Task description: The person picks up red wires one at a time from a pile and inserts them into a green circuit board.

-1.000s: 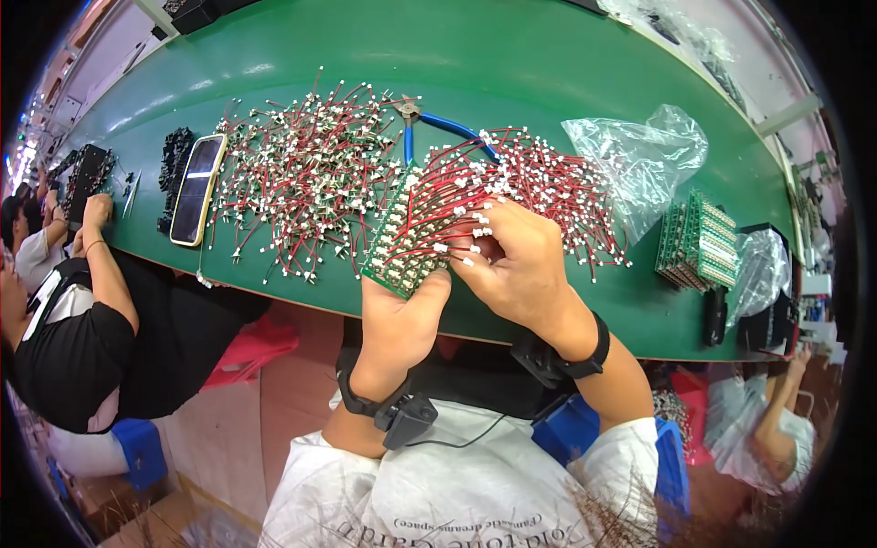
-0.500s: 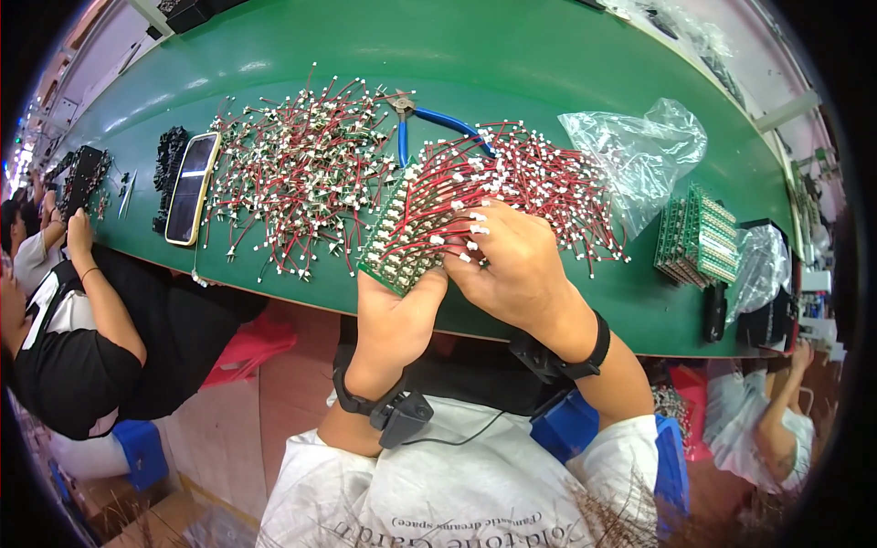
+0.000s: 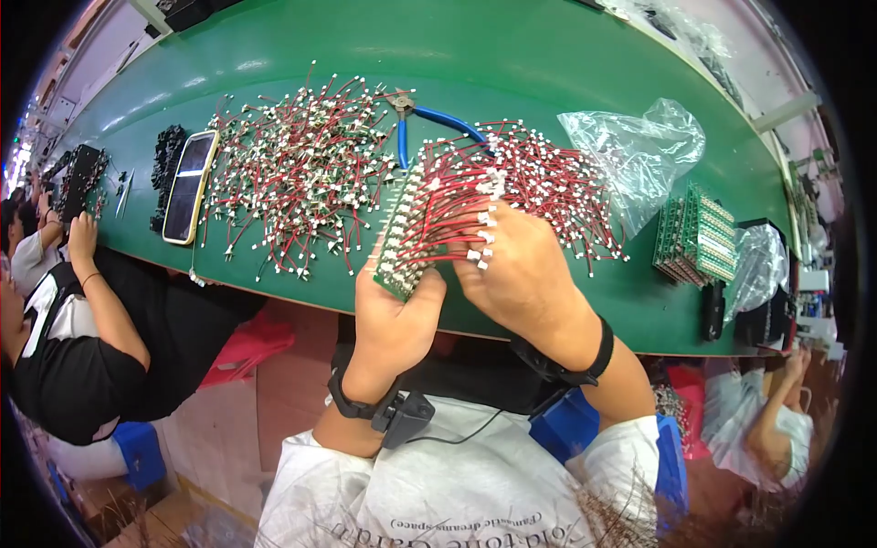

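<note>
My left hand [image 3: 399, 320] grips the lower end of a green circuit board panel [image 3: 395, 247], thumb on its near face. The panel is tilted and bears rows of white connectors. Red wires [image 3: 445, 219] run in a bundle from it to the right and end in white plugs. My right hand [image 3: 525, 269] is closed around the wires near their plugs; its fingertips are partly hidden behind them. Just beyond the panel lie cutting pliers [image 3: 402, 142] with blue handles.
A heap of small boards with red wires [image 3: 301, 183] spreads to the left, a wire pile [image 3: 557, 187] to the right. A phone [image 3: 191, 187], a clear plastic bag [image 3: 639, 155] and stacked green panels [image 3: 696, 239] lie on the green table [image 3: 475, 55]. A co-worker [image 3: 78, 356] sits at left.
The panel has turned more edge-on, its pins now showing along the left side. My right hand has shifted slightly, and the wire ends are gathered more upright over it.
</note>
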Demonstrator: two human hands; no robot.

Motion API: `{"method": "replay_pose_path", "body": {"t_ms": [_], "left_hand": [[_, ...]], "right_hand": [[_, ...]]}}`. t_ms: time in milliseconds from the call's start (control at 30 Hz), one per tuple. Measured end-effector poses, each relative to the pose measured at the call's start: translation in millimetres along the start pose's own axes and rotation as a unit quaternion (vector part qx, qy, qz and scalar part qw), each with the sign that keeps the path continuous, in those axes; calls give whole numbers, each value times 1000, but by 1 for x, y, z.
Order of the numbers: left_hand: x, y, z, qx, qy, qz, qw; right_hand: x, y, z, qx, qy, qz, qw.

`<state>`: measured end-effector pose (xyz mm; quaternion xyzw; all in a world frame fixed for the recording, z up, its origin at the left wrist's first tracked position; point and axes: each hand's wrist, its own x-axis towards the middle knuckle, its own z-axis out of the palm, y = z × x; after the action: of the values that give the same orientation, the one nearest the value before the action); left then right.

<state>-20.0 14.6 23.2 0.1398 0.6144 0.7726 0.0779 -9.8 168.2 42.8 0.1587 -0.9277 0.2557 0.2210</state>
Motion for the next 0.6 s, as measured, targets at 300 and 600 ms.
{"method": "replay_pose_path", "body": {"t_ms": [300,600], "left_hand": [[-10,-8,-11,-28,54,-7,998],[-10,-17,-30,-216,90,-88,968]], "right_hand": [[5,12,12,124,-22,37,991],[22,101,-5,-51,52,199,977]]}}
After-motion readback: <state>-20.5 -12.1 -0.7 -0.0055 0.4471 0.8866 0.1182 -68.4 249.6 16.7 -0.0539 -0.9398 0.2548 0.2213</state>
